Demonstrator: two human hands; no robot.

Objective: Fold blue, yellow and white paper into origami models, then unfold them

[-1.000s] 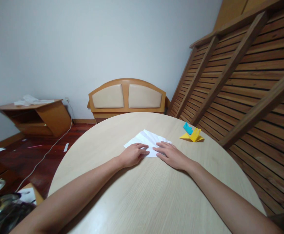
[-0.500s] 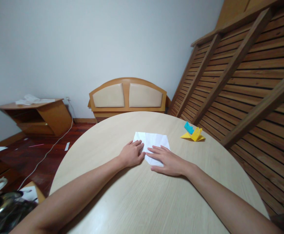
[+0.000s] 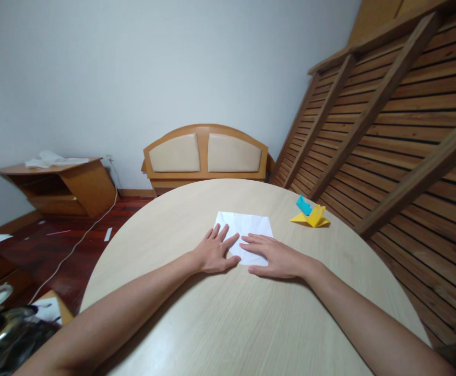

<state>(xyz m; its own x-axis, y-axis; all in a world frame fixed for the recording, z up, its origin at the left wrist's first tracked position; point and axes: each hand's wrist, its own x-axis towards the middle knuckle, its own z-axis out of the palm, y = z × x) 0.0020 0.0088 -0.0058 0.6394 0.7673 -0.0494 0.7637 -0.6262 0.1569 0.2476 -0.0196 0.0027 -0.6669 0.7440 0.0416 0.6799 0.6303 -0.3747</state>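
Since a moment ago your left hand has spread its fingers flat beside your right hand, both pressing the white paper mid-table. Paper looks light, bendy; pinch an edge.

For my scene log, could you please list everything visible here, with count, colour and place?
table: 1, pale wood, round, foreground
paper sheet: 1, white, folded, table centre
paper figures: 2, yellow and blue, table's right edge
headboard: 1, wood with beige panels, against the wall
corner stand: 1, wood, left, papers on top
slatted frame: 1, brown, leaning at right
cable: 1, white, on the floor
left hand: 1, flat on the sheet's left edge
right hand: 1, flat on the sheet's near part
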